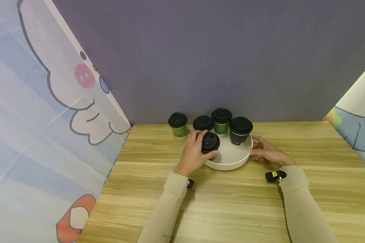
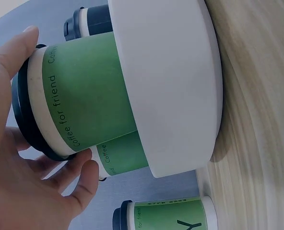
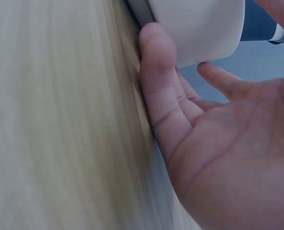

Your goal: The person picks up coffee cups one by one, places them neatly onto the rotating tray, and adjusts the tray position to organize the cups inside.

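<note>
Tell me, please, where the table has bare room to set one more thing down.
The wooden table is bare between the sleeves, in front of the white tray, and right of the right hand. The tray is crowded: four lidded cups, one held by the left hand; its front-right floor is bare. A fifth cup stands left of the tray.

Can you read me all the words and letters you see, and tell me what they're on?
"Coffee for friend": green cup in the left grip.
"Coff": same cup, running out of sight.
"Coffee": green cup behind it, rest partly hidden.
"for friend": green cup outside the tray.
Big "Y": that cup too; its tiny edge print is unreadable.
"OK", it seems: back green cup.
Marks on the dark cup and left sleeve: too small.
</note>
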`<state>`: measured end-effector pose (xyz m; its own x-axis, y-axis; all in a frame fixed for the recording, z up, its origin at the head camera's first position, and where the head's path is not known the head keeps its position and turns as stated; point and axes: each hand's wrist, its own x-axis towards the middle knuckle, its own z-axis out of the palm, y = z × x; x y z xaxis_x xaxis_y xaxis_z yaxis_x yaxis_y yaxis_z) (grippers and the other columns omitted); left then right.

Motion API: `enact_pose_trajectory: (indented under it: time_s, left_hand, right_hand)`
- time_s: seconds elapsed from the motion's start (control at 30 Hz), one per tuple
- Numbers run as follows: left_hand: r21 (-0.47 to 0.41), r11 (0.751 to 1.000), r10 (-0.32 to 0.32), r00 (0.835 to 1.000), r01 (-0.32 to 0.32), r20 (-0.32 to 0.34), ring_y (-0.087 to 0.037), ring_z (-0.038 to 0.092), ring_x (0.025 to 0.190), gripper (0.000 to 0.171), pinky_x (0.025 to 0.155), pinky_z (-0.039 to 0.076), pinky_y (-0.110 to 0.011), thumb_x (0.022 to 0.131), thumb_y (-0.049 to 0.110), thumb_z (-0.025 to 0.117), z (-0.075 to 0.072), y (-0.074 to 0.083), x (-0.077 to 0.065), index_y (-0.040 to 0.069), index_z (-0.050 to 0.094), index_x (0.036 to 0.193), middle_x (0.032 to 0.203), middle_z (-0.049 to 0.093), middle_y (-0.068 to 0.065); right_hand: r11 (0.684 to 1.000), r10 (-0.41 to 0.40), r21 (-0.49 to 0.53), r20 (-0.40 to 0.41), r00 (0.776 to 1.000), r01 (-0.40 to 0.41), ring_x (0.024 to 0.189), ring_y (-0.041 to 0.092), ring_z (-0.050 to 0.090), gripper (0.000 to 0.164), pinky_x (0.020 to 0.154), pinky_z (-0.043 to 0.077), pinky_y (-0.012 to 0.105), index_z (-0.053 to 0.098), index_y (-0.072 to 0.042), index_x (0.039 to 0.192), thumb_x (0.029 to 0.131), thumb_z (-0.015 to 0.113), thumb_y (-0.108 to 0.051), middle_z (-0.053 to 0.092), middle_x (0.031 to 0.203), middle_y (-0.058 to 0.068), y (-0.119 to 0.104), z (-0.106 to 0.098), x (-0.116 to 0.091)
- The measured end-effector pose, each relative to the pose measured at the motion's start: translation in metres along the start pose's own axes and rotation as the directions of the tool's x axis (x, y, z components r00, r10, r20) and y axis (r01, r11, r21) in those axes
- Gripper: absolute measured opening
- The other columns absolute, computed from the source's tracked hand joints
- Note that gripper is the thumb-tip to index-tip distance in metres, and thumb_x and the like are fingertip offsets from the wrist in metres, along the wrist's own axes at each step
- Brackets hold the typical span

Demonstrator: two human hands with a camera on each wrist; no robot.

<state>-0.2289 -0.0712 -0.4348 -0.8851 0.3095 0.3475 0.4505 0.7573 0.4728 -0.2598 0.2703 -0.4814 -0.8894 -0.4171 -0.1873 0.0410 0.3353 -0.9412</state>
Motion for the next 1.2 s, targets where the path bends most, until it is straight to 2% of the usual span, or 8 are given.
enact_pose_trajectory:
  time_s: [0.3, 1.03, 1.2]
  left_hand:
    - [0.031, 1.0, 0.006, 1.0, -0.006, 0.016, -0.028, 0.037, 0.143, 0.091, 0.116, 0.042, -0.048, 0.089, 0.061, 0.072, 0.002, -0.001, 0.0, 0.018, 0.036, 0.16, 0.154, 0.037, -0.01]
    - [-0.016, 1.0, -0.013, 1.0, 0.014, 0.024, -0.028, 0.04, 0.142, 0.089, 0.114, 0.043, -0.05, 0.09, 0.064, 0.068, 0.001, -0.004, 0.0, 0.02, 0.034, 0.16, 0.155, 0.037, -0.009]
    - [-0.054, 0.999, 0.004, 0.999, -0.007, -0.047, -0.029, 0.045, 0.134, 0.084, 0.109, 0.046, -0.051, 0.096, 0.07, 0.053, -0.001, -0.01, 0.0, 0.017, 0.036, 0.158, 0.149, 0.042, -0.011]
  right_hand:
    - [1.0, 0.021, 0.013, -0.007, 1.0, -0.021, 0.099, 0.013, 0.065, 0.091, 0.08, 0.057, 0.03, 0.002, -0.003, 0.164, 0.101, 0.065, -0.02, 0.038, 0.147, 0.04, 0.001, -0.001, 0.001]
    - [0.999, 0.031, -0.025, 0.008, 0.999, -0.031, 0.102, 0.016, 0.063, 0.097, 0.081, 0.057, 0.031, -0.002, -0.001, 0.163, 0.099, 0.068, -0.02, 0.033, 0.152, 0.042, 0.001, -0.002, 0.002]
    - [0.999, 0.026, -0.036, 0.006, 1.0, -0.026, 0.1, 0.014, 0.062, 0.098, 0.08, 0.057, 0.031, -0.002, 0.0, 0.162, 0.098, 0.07, -0.02, 0.034, 0.152, 0.041, 0.003, -0.001, 0.004]
